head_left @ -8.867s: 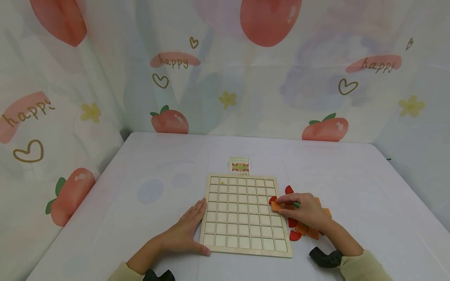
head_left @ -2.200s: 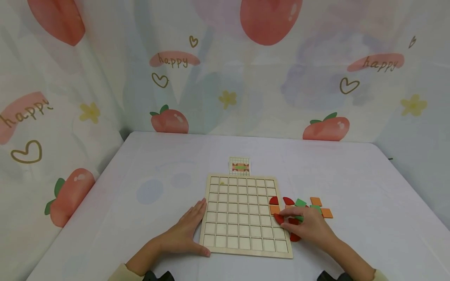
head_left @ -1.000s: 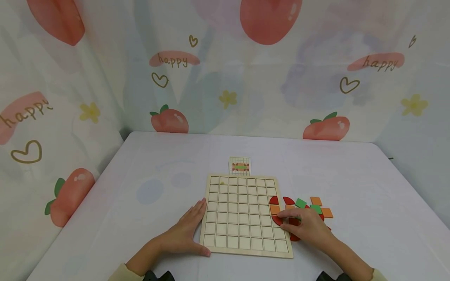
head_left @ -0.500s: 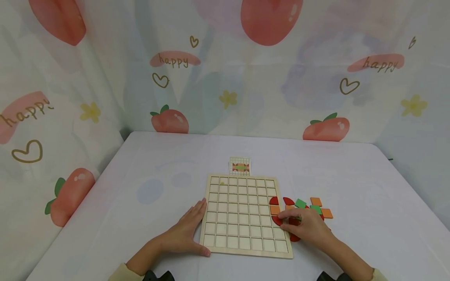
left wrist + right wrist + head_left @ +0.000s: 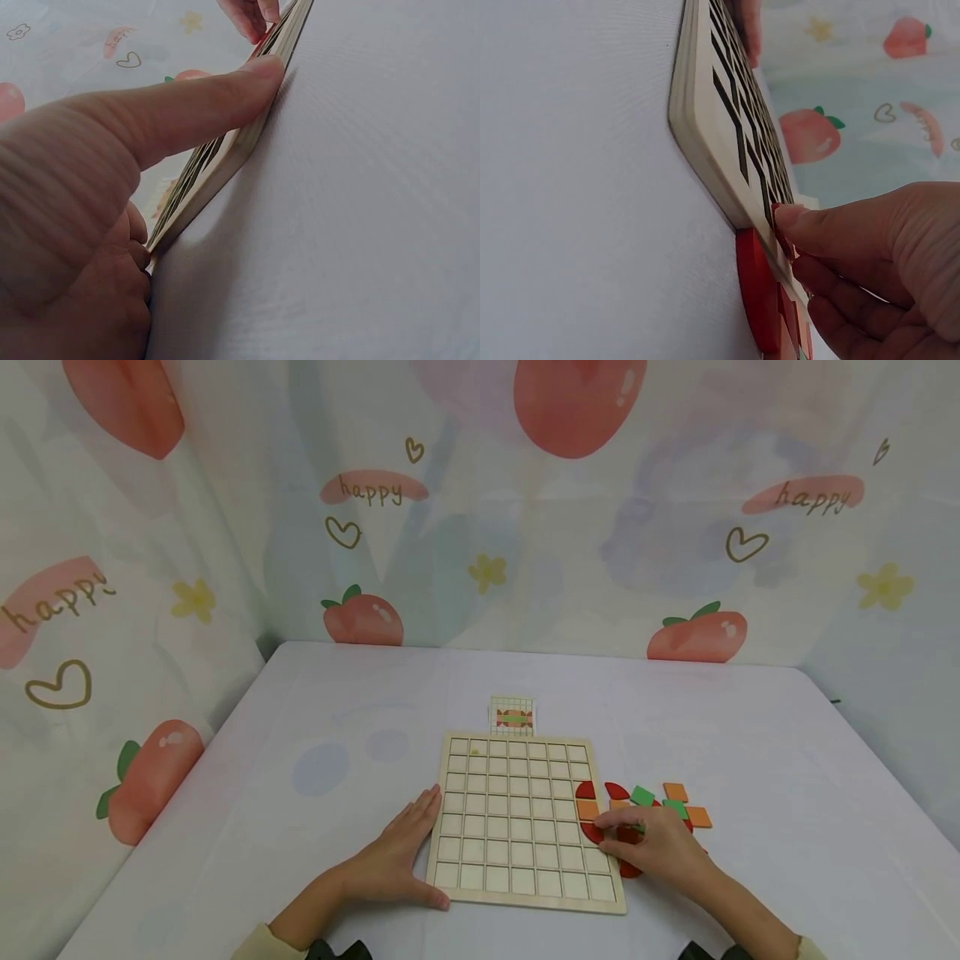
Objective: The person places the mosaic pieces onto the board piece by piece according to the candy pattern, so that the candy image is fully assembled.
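My left hand (image 5: pixel 393 860) rests against the left side of a wooden grid board (image 5: pixel 517 903), fingers straight along its edge and thumb at the near left corner. In the left wrist view, the thumb (image 5: pixel 202 112) presses on the board's rim. With thumb and fingertips, my right hand (image 5: pixel 651 843) pinches a red rounded tile (image 5: pixel 591 832) at a right-column cell; in the right wrist view the thumb tip covers part of this red tile (image 5: pixel 780 225). Just above it in that column lie an orange square tile (image 5: pixel 587 810) and another red rounded tile (image 5: pixel 586 790).
Loose tiles lie right of the board, partly hidden under my right hand: orange squares (image 5: pixel 699 817), green squares (image 5: pixel 642 796) and red rounded ones (image 5: pixel 617 791). A small pattern card (image 5: pixel 513 703) sits at the board's far edge. Printed curtains (image 5: pixel 555 552) rise behind the white table (image 5: pixel 360 693).
Earlier my right hand held the orange tile over the right column; that tile now lies in its cell. The hand has since brought a red tile into the cell below. My left hand stays put.
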`<action>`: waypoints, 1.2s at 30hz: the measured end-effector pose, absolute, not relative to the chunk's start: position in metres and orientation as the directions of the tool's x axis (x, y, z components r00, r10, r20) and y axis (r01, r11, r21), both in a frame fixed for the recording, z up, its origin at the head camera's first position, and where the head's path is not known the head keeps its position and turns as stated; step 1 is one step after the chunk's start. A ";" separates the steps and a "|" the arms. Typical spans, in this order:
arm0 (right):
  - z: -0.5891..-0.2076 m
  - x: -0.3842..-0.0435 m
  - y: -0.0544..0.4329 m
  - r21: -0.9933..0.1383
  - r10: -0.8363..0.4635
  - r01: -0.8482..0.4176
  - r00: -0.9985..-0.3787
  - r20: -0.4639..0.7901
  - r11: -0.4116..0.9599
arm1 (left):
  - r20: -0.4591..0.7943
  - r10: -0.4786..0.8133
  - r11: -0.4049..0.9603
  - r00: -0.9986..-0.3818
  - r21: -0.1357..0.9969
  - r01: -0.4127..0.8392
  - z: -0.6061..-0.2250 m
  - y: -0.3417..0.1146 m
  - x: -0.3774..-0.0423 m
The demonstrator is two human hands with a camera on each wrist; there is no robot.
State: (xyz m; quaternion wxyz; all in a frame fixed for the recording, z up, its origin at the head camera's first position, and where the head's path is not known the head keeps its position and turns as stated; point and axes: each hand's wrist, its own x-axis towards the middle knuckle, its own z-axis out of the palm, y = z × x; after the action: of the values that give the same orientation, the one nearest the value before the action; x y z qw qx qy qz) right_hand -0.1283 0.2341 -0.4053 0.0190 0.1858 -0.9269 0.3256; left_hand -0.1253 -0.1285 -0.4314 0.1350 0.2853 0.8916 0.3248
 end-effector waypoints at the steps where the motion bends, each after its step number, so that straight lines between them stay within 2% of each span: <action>1: -0.405 -0.128 0.235 -0.602 -0.324 -0.346 -0.934 0.149 0.719 | -0.057 0.595 0.627 -0.802 0.657 0.419 -0.431 -0.128 -0.125; 5: -0.401 -0.133 0.241 -0.616 -0.277 -0.308 -0.949 0.147 0.726 | -0.065 0.589 0.639 -0.806 0.649 0.414 -0.430 -0.128 -0.125; 10: -0.398 -0.141 0.246 -0.568 -0.246 -0.307 -0.952 0.184 0.764 | -0.055 0.593 0.633 -0.803 0.648 0.423 -0.431 -0.129 -0.125; 36: -0.405 -0.177 0.261 -0.577 -0.257 -0.286 -0.957 0.133 0.765 | -0.050 0.591 0.626 -0.805 0.658 0.419 -0.433 -0.129 -0.125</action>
State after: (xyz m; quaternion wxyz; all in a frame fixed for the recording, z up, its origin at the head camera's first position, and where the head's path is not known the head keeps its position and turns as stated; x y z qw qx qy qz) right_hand -0.1775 0.2607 -0.4054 0.0228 0.1446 -0.9391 0.3108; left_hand -0.1248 -0.1285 -0.4328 0.1318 0.2830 0.8921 0.3267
